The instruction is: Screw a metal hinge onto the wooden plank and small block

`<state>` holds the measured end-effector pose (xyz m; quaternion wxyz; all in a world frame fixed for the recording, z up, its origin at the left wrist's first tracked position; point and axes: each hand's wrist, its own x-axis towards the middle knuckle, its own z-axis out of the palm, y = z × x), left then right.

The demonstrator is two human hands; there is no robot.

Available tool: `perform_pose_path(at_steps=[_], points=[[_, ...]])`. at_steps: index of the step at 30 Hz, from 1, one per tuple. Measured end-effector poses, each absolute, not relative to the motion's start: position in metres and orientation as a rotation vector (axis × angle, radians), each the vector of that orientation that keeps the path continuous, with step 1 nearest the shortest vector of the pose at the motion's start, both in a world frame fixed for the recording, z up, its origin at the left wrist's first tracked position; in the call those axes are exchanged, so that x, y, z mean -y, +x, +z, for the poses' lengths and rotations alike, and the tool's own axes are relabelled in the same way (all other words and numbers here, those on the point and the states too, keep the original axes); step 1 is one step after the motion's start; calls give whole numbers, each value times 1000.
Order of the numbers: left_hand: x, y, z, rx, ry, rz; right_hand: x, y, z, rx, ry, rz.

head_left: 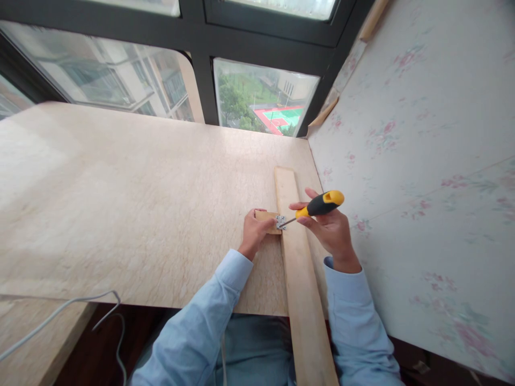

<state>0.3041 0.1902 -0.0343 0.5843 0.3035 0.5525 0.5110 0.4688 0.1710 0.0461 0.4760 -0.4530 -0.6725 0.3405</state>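
A yellow and black screwdriver (322,204) is gripped in my right hand (332,230), its shaft slanting down to the left. The tip meets a small silver hinge (280,222), which lies across the joint between a short wooden block (265,216) and a long wooden plank (295,257). My left hand (256,231) is closed on the short block, with the thumb beside the hinge. The block sits against the plank's left edge. Whether a screw is under the tip is too small to tell.
The plank lies on a beige marble-look ledge (140,203) and juts past its front edge toward my lap. A floral-papered wall (414,177) rises close on the right. Dark-framed windows (265,96) stand behind. A white cable (64,304) hangs at the lower left.
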Motion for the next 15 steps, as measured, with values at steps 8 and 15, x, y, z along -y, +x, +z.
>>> perform_pose_path(at_steps=[8, 15], points=[[-191, 305, -35, -1311, 735, 1193, -178, 461, 31, 1653, -1027, 655], [-191, 304, -35, -1300, 719, 1195, -166, 467, 54, 1543, -814, 1148]])
